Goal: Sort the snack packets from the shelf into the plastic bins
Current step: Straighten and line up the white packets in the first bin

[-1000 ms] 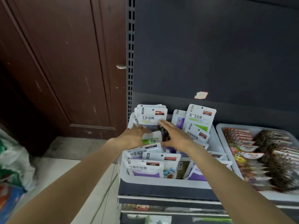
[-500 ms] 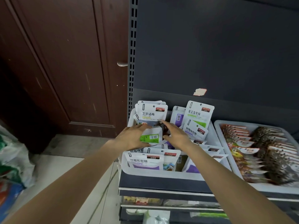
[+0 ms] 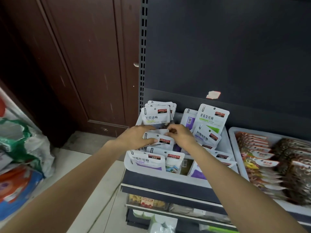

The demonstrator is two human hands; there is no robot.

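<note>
A white plastic bin (image 3: pixel 168 178) on the shelf holds several white snack packets standing in rows. My left hand (image 3: pixel 134 137) grips a white packet (image 3: pixel 162 139) with a red-and-black label in the middle of the bin, thumb on its front. My right hand (image 3: pixel 182 136) pinches the same packet at its top right corner. Behind my hands stand a stack of plum packets (image 3: pixel 155 116) and a green-marked candy packet (image 3: pixel 211 117). Purple-marked packets (image 3: pixel 146 163) fill the front row.
A second white bin (image 3: pixel 235 148) to the right holds rows of red and brown snack packs (image 3: pixel 269 158). A dark shelf back panel (image 3: pixel 218 47) rises behind. A brown wooden door (image 3: pixel 75 64) and bags (image 3: pixel 21 148) on the floor lie to the left. Lower shelves (image 3: pixel 168 204) hold more goods.
Both hands closed in on one packet in the middle of the bin; a green-labelled packet seen there before is now replaced by a packet face with a red-and-black label.
</note>
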